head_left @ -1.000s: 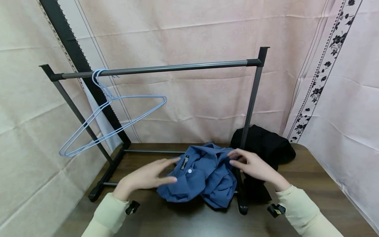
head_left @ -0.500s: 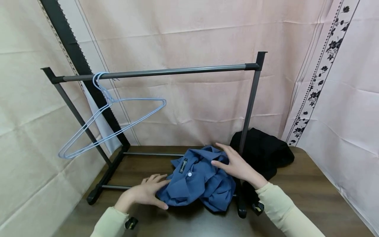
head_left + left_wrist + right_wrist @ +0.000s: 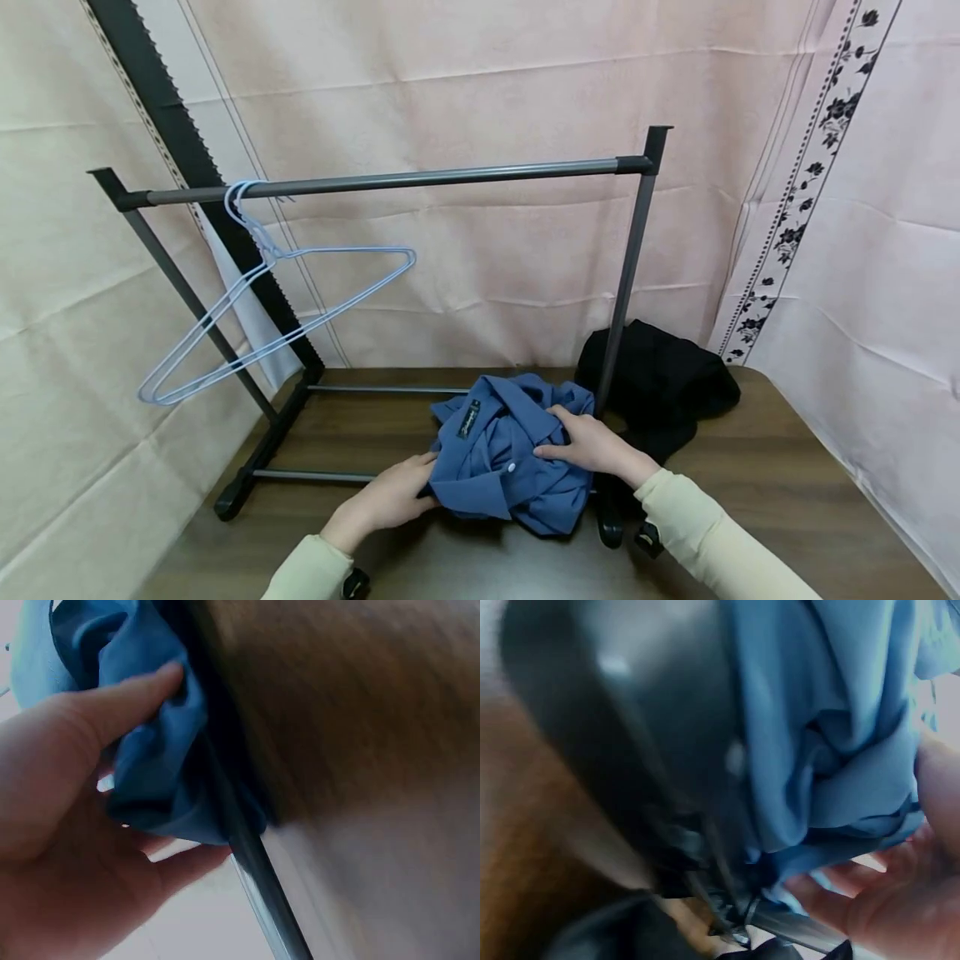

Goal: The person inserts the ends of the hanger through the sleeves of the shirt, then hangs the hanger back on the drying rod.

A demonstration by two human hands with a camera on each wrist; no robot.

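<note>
A crumpled blue shirt with a dark label and a white button lies in a heap on the table, at the right end of the rack. My left hand grips its left side. In the left wrist view the thumb presses on the blue cloth while the other fingers reach beneath it. On the right side of the heap, my right hand holds a bunch of the fabric. The right wrist view has its fingers curled under the folds, partly hidden by them.
A dark metal clothes rack stands over the wooden table. Light blue hangers hang at its left end. Black cloth lies behind the right post, and pale curtains surround the table.
Both hands have come in to the shirt and taken hold of its sides. The left hand moved right, the right hand left and down. The cloth has shifted and bunched between them.
</note>
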